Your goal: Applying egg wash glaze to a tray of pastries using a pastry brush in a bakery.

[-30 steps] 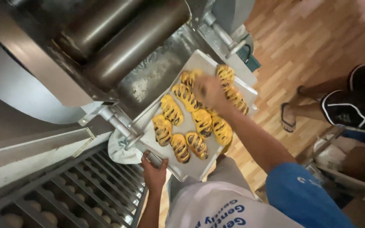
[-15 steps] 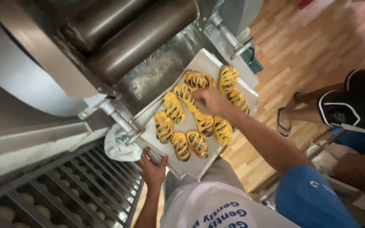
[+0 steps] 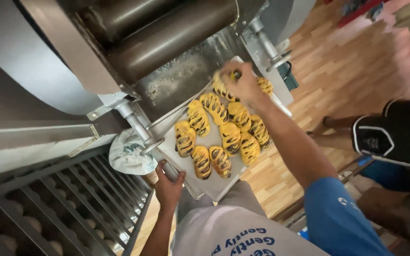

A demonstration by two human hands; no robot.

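A metal baking tray (image 3: 214,185) carries several yellow striped pastries (image 3: 229,137) with dark filling. My left hand (image 3: 168,187) grips the tray's near edge from below. My right hand (image 3: 239,81) reaches over the tray's far end, fingers closed on one pastry (image 3: 224,91) among the far row. The tray sits tilted beside a large dough roller machine (image 3: 167,33) with two dark steel rollers.
A rack (image 3: 48,213) at lower left holds pale dough balls on its shelves. A white crumpled bag (image 3: 129,154) hangs by the machine. Another person's legs in black shorts (image 3: 390,137) are at right on the wooden floor (image 3: 347,61).
My right hand moved along the pastries toward the tray's far end and closed on one there. The left hand kept its hold on the tray edge.
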